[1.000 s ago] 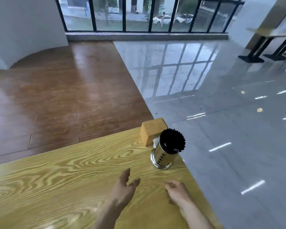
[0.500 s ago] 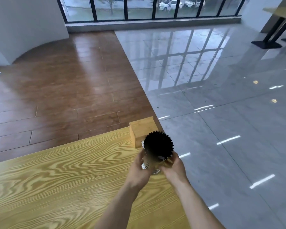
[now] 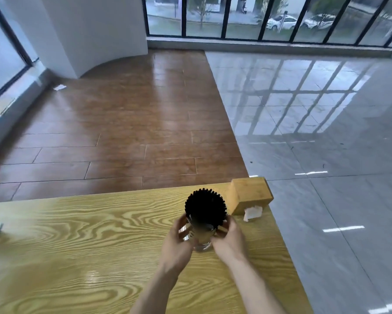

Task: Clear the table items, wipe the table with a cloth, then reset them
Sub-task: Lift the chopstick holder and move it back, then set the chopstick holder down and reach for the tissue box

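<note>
A: Glossy wooden table (image 3: 81, 241), far right corner; both hands, left hand (image 3: 175, 242) and right hand (image 3: 230, 240), wrap the chopstick holder (image 3: 201, 230) beside the napkin box (image 3: 250, 194)

B: Top-heavy; tilting it could spill chopsticks

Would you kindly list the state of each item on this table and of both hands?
chopstick holder: upright, full of black chopsticks, gripped on both sides
left hand: closed on holder
right hand: closed on holder
wooden tissue box: at table corner, white tissue sticking out
table: bare wood, glossy
</note>
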`<move>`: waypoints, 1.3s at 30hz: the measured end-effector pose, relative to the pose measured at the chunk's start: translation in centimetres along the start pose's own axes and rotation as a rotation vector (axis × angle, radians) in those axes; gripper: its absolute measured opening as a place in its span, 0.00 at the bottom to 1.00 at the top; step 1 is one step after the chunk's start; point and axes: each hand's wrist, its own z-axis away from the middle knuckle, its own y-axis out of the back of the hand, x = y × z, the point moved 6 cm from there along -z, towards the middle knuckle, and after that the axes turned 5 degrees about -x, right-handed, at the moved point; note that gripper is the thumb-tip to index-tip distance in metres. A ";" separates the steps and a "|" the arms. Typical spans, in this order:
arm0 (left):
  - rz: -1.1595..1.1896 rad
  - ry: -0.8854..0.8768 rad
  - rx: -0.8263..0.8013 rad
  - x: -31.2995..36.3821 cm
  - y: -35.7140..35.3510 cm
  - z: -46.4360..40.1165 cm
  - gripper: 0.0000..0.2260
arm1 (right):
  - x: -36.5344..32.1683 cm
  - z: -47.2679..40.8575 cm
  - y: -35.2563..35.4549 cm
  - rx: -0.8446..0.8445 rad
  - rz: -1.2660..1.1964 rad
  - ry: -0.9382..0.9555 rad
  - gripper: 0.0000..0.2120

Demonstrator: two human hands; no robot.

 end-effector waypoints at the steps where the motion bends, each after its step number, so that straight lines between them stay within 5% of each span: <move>1: 0.006 -0.002 0.022 0.1 1.7 -0.3 0.29 | -1.0 -0.2 -1.5 -0.020 -0.004 0.015 0.26; 10: 0.025 -0.028 0.048 1.4 10.3 -4.8 0.30 | -7.1 -2.9 -9.1 -0.048 -0.015 0.025 0.30; 22: -0.045 0.009 0.124 0.3 10.4 -6.5 0.32 | -5.7 -5.2 -9.0 -0.118 -0.016 -0.021 0.34; 27: -0.126 0.207 0.253 -3.5 7.7 -5.0 0.27 | 0.0 -4.8 -4.6 -0.222 -0.041 -0.133 0.21; 33: -0.236 0.300 0.080 -5.0 -2.8 -5.2 0.17 | 8.6 -5.1 4.9 -0.355 0.035 -0.349 0.07; 39: -0.255 0.281 0.001 -3.0 -10.3 -8.0 0.20 | 11.8 -9.7 15.9 -0.028 0.077 -0.350 0.10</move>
